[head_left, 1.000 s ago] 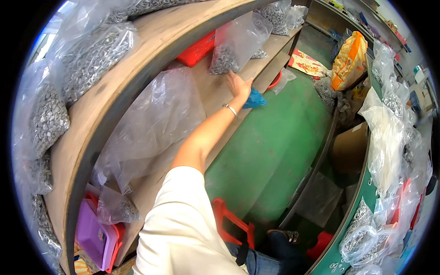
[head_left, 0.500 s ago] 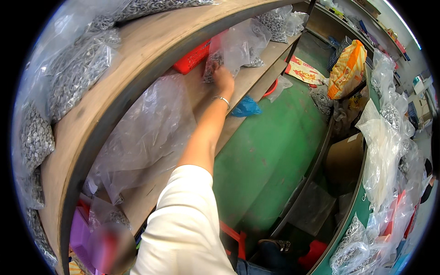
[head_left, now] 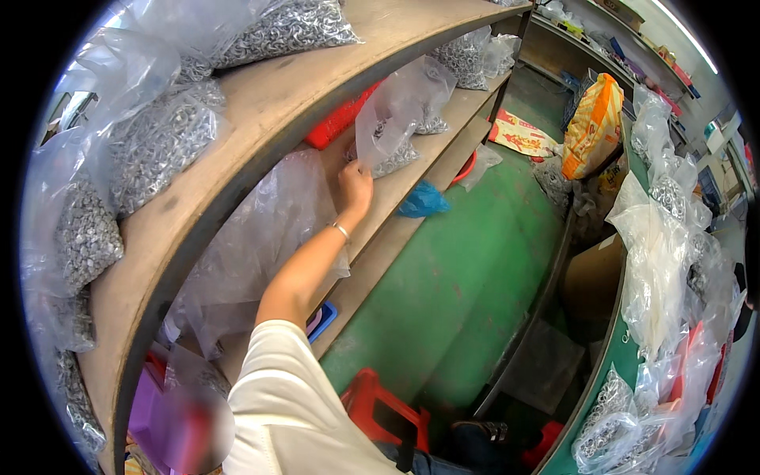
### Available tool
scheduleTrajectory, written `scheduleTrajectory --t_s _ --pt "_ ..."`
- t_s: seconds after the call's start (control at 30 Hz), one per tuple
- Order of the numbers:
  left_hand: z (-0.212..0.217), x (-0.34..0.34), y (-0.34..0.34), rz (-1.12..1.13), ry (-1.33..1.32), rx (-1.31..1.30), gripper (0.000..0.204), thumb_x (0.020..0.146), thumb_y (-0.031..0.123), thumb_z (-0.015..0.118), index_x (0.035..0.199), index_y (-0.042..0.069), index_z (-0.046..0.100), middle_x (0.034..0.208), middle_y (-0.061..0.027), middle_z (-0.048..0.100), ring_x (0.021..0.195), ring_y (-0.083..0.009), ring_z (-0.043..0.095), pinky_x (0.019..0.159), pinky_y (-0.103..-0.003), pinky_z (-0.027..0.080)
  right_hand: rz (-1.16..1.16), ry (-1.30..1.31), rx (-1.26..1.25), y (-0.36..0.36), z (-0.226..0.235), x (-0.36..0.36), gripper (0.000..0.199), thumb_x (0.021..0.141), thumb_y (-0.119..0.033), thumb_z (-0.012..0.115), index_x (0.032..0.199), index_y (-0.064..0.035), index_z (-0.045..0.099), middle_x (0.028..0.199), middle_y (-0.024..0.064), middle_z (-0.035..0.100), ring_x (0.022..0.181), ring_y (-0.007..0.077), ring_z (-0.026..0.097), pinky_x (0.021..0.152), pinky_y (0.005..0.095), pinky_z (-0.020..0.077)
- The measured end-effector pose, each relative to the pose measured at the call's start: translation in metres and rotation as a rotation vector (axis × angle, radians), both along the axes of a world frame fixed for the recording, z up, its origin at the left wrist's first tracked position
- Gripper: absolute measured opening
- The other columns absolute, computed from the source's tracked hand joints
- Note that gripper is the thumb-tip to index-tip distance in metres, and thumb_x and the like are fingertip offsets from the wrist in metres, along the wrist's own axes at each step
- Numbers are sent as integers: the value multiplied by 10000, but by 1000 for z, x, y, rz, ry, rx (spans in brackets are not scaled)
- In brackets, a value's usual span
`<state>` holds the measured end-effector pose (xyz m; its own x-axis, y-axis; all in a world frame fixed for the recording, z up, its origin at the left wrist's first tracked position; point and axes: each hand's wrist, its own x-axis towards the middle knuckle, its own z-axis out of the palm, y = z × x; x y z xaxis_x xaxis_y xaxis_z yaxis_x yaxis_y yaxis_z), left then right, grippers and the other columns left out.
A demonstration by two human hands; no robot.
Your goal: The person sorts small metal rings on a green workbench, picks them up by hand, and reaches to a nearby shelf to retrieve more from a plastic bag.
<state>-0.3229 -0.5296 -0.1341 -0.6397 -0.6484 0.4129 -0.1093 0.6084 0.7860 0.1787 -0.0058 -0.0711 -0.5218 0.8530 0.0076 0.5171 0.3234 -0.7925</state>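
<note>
My left hand [head_left: 355, 188], a silver bangle on its wrist, reaches onto the lower wooden shelf. Its fingers pinch the edge of a clear plastic bag [head_left: 381, 127] with small silver metal rings in its lower part. The bag rests on the shelf in front of a red basket [head_left: 340, 119], which it partly hides. A second bag of metal pieces [head_left: 433, 125] touches its far side. Nearer to me, a large, crumpled clear plastic sheet or bag [head_left: 257, 218] lies along the same shelf. My right hand is out of the picture.
The upper shelf [head_left: 190, 190] carries several bags of metal pieces [head_left: 154, 154]. A blue plastic bag [head_left: 423, 199] lies below the lower shelf's edge. A red stool [head_left: 380, 408] stands on the green floor [head_left: 451, 301]. At right, a green bench [head_left: 590, 396] holds bagged metal rings [head_left: 613, 419].
My left hand has drawn back toward me, from among the bags to the near edge of the clear bag. More of the metal rings in it now show, and the view has shifted slightly.
</note>
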Motion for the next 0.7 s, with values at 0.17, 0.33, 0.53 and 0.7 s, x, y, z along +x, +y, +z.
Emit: scheduleTrajectory --t_s 0.17,0.33,0.53,0.7 --pt "65 4 24 -106 648 -316 220 779 -5 503 976 -29 597 1137 -219 568 1045 -349 560 916 -349 440 -46 49 -6 -9 3 -4 270 949 -243 526 1030 -4 622 811 58 622 698 142 551 617 263 462" --pt "107 -56 -13 -523 141 -300 223 747 -16 524 945 -55 618 1026 -254 616 979 -367 607 849 -379 482 87 15 253 -22 20 -14 233 947 -189 531 990 16 633 816 75 626 699 152 558 630 280 472" --pt "26 -112 -93 -334 -604 -485 318 717 -24 526 998 18 668 870 -224 664 810 -322 674 717 -380 511 54 44 27 2 -5 -4 246 946 -170 532 982 47 641 861 117 642 743 183 584 681 297 493" --pt "7 -111 -59 -373 -576 -258 189 772 65 533 893 14 669 928 -264 643 926 -384 636 774 -451 493 25 21 168 -16 11 -14 244 938 -170 545 991 47 644 879 129 645 773 191 591 707 301 498"
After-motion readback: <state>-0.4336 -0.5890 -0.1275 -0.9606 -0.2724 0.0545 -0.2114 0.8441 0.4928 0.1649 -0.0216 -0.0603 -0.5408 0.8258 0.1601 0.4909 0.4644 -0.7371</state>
